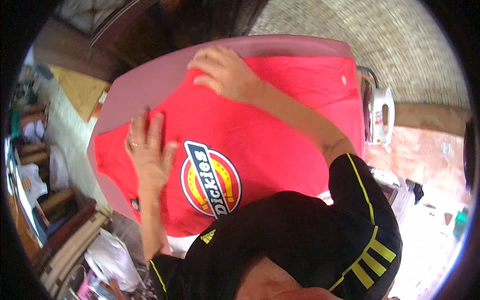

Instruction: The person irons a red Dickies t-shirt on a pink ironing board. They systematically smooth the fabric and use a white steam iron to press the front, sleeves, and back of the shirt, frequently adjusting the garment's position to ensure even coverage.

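A red T-shirt [280, 125] with a round printed logo in yellow, white and dark blue lies spread over a mauve ironing board [137, 90]. My left hand [150, 150] rests flat on the shirt near its left part, fingers apart and pointing to the far side. Farther off, my right hand [222, 72] lies on the shirt's far edge, its fingers reaching over onto the board; they are spread and slightly bent. Neither hand seems to grip the cloth. A white iron [381, 117] stands at the right end of the board, apart from both hands.
Dark wooden furniture [165, 35] borders the board's far left side. A woven mat-like surface [400, 50] spreads at the far right. At the lower left are a white plastic bag [112, 260] and long wooden pieces [75, 245]. A cable loops behind the iron.
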`<move>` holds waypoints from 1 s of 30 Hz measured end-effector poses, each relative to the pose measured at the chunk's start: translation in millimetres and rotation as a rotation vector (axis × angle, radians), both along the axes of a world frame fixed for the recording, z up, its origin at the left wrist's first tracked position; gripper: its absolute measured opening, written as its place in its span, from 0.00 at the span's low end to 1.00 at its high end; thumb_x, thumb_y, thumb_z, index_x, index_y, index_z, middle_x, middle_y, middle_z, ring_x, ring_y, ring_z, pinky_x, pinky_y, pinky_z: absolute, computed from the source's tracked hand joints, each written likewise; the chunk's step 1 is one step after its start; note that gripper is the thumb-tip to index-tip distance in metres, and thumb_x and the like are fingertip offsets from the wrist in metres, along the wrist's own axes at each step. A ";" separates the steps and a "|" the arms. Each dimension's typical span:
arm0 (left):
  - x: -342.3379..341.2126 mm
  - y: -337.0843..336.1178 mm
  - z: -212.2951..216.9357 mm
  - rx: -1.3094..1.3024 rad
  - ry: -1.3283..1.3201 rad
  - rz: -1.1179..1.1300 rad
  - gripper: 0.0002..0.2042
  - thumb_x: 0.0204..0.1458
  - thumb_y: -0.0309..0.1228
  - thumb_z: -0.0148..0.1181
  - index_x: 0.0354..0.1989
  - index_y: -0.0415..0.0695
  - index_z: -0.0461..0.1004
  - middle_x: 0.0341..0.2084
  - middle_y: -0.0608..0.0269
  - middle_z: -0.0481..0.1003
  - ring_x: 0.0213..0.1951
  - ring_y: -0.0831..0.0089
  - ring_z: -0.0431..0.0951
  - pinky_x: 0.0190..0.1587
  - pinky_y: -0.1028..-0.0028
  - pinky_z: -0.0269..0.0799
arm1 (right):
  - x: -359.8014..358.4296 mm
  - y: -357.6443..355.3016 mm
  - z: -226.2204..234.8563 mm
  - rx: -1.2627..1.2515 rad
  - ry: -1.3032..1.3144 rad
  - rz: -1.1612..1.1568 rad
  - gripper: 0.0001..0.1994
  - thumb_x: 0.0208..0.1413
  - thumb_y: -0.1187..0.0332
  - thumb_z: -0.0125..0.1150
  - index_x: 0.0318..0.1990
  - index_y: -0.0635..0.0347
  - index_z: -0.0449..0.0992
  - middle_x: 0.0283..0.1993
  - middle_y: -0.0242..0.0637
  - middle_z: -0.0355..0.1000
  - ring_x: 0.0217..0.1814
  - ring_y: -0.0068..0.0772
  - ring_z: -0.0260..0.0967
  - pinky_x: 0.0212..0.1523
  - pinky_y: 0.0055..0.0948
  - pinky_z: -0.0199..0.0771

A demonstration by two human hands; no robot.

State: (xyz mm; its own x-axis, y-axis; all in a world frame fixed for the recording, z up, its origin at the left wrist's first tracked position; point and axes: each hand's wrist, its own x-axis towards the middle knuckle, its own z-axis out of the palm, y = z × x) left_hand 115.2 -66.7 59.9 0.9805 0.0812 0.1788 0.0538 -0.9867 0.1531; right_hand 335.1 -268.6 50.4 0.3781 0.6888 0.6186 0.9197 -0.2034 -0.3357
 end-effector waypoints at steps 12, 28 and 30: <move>86.1 -124.8 -10.7 -0.029 -0.043 -0.315 0.34 0.57 0.48 0.57 0.69 0.45 0.58 0.71 0.52 0.52 0.71 0.50 0.51 0.68 0.49 0.48 | -38.0 -263.1 -7.7 -0.272 -0.019 -0.804 0.15 0.57 0.64 0.60 0.52 0.55 0.75 0.57 0.41 0.69 0.59 0.47 0.65 0.57 0.46 0.66; 167.9 -314.5 -26.0 -0.025 -0.094 -0.517 0.34 0.60 0.51 0.50 0.70 0.45 0.56 0.71 0.54 0.51 0.72 0.48 0.49 0.69 0.46 0.44 | 98.7 -355.4 -44.2 -0.428 -0.149 -0.711 0.28 0.64 0.51 0.48 0.66 0.58 0.64 0.71 0.44 0.58 0.72 0.52 0.55 0.69 0.46 0.55; 198.8 -370.8 -31.6 -0.042 -0.161 -0.649 0.34 0.60 0.53 0.49 0.69 0.46 0.57 0.71 0.54 0.52 0.71 0.49 0.50 0.69 0.47 0.46 | 103.3 -375.6 -25.6 -0.361 -0.166 -0.571 0.27 0.63 0.54 0.52 0.63 0.63 0.65 0.64 0.52 0.63 0.65 0.57 0.61 0.62 0.48 0.62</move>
